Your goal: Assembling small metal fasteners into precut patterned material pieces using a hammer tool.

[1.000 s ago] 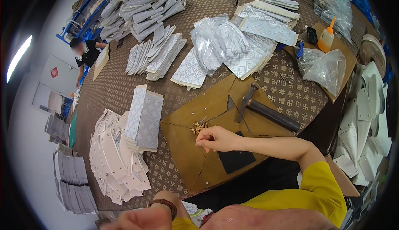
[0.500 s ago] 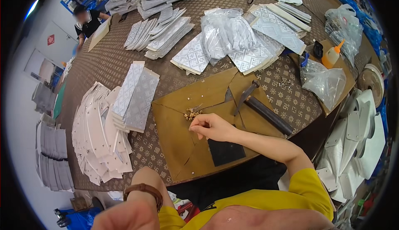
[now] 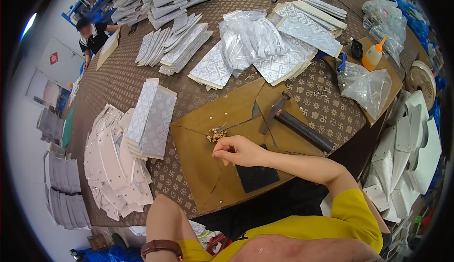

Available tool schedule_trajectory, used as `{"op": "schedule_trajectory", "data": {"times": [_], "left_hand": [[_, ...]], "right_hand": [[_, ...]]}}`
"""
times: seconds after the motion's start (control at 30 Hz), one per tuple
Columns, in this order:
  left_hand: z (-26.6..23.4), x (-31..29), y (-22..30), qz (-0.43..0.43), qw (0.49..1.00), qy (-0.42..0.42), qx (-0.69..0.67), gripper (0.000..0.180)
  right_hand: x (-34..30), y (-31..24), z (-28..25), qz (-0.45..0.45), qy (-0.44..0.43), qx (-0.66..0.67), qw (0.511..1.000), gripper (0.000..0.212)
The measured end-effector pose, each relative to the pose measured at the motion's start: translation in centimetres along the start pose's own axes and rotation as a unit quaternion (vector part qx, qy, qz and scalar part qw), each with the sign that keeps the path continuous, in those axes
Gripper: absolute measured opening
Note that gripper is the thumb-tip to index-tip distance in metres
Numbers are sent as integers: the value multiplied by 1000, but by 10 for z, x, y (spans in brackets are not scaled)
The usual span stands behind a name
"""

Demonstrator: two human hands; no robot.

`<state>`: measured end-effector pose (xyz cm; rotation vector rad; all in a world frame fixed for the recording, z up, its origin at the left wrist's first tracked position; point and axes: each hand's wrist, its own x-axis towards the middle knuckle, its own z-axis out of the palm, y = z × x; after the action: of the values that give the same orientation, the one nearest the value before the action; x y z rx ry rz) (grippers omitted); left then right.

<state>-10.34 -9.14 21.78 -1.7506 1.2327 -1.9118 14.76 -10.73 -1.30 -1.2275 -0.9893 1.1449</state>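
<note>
My right hand (image 3: 239, 151) hovers over a worn brown board (image 3: 194, 141) at the table's near side, its thumb and fingers pinched together. Whatever the pinch holds, if anything, is too small to make out. Just beyond the fingertips lies a little heap of small brass-coloured metal pieces (image 3: 217, 135). Under and beside the wrist is a square black pad (image 3: 257, 176). A hammer (image 3: 278, 110) and a dark cylindrical bar (image 3: 305, 132) rest to the right of the hand. Only my left forearm, with a brown band at the wrist, shows at the lower edge; the hand itself is out of sight.
Left of the board lie pale pink studded panels (image 3: 111, 167) and grey-white patterned strips (image 3: 158, 120). Patterned stacks and a clear plastic bag (image 3: 250, 39) stand farther back. An orange-tipped bottle (image 3: 373, 56) is at right, white pieces (image 3: 402, 158) below it. A person (image 3: 92, 37) sits far left.
My left hand has dropped out of view past the lower edge, leaving only the forearm. My right hand stays pinched near the small metal pieces. The view has shifted slightly.
</note>
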Motion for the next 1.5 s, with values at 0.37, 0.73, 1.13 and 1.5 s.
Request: {"op": "schedule_trajectory", "data": {"times": [0.37,0.73,1.13,1.5], "left_hand": [[-119,-45,88,-196,949,-232,-83,34],[57,-284,-68,-350,780,-511,85,50],[0,-344,-77,-630,642,-373,227,20],[-12,-355,-22,-851,294,204,-386,28]], "right_hand": [[-6,-4,-13,2,-3,-17,1000,15],[-1,-1,-13,8,8,-45,999,16],[2,2,-16,-1,18,-51,999,17],[13,-4,-40,-164,239,-334,897,8]]}}
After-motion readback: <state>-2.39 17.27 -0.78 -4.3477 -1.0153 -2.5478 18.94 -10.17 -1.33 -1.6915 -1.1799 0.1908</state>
